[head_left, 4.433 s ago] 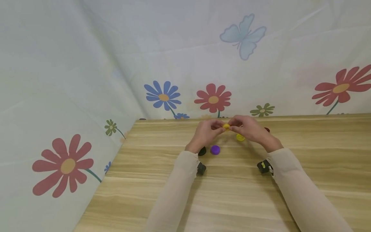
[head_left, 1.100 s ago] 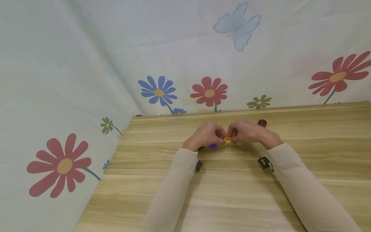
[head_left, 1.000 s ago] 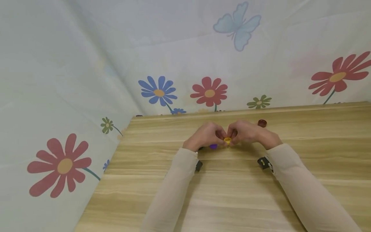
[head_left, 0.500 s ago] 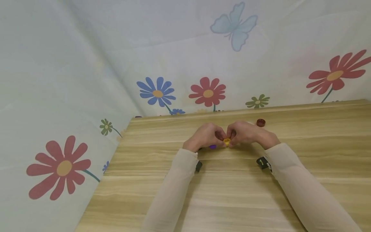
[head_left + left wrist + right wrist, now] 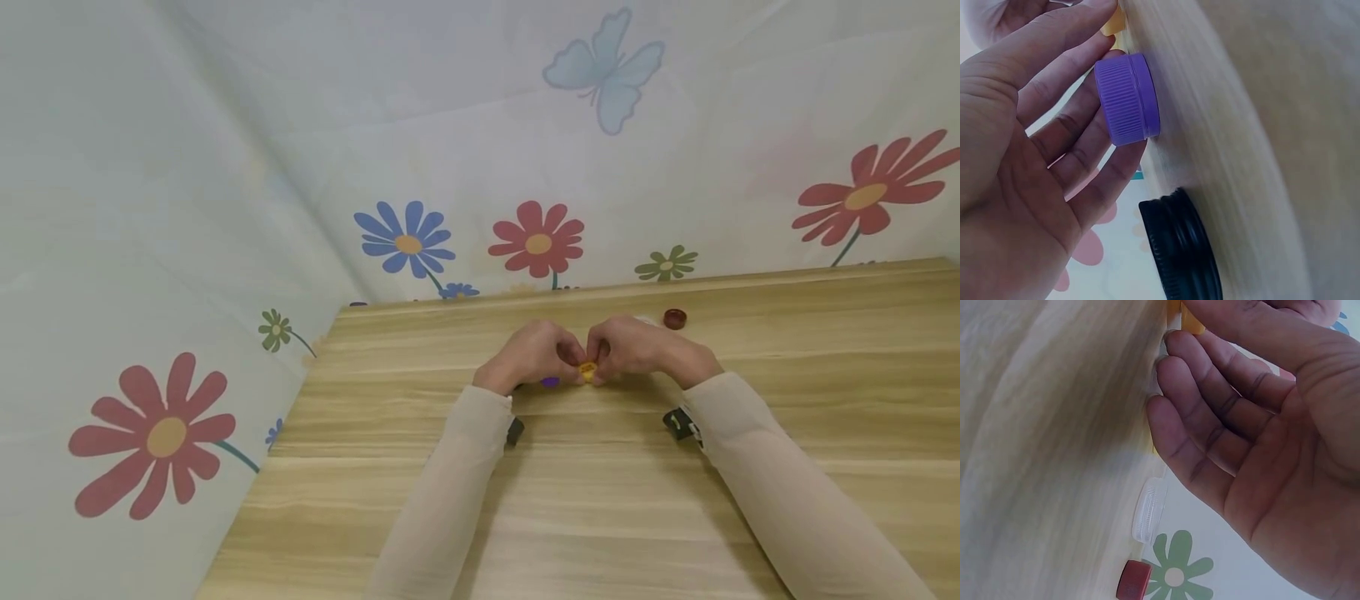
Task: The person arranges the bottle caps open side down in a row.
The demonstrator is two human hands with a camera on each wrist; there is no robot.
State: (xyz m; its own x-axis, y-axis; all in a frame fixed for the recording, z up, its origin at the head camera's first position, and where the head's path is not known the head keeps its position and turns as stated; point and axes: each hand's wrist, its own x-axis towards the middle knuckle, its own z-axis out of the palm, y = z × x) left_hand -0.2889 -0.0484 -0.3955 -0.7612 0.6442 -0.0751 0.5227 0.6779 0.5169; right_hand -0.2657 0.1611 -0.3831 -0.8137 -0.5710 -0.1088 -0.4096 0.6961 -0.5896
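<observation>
In the head view, the left hand (image 5: pixel 531 357) and right hand (image 5: pixel 633 346) meet close above the table, both pinching a small orange-yellow bottle cap (image 5: pixel 587 367) from its two sides. A bit of brighter yellow shows just below that cap in the left wrist view; how the two touch is hidden by fingers. Beside the left fingers, a purple ribbed cap (image 5: pixel 1124 100) sits on the table, with a black cap (image 5: pixel 1182 247) nearer the wrist. The right hand's other fingers (image 5: pixel 1179 425) curve loosely over the tabletop.
Behind the right hand lie a clear cap (image 5: pixel 1149 509) and a dark red cap (image 5: pixel 1134 580). The wooden table (image 5: pixel 585 500) ends at a flower-printed cloth (image 5: pixel 465 150) along its back and left. Black wrist cameras (image 5: pixel 678 422) hang under the sleeves.
From 4.4 s ago both hands have come nearer the person and lower with the orange-yellow cap, uncovering the red cap. The loose yellow cap no longer shows at its earlier spot. Lately they barely move.
</observation>
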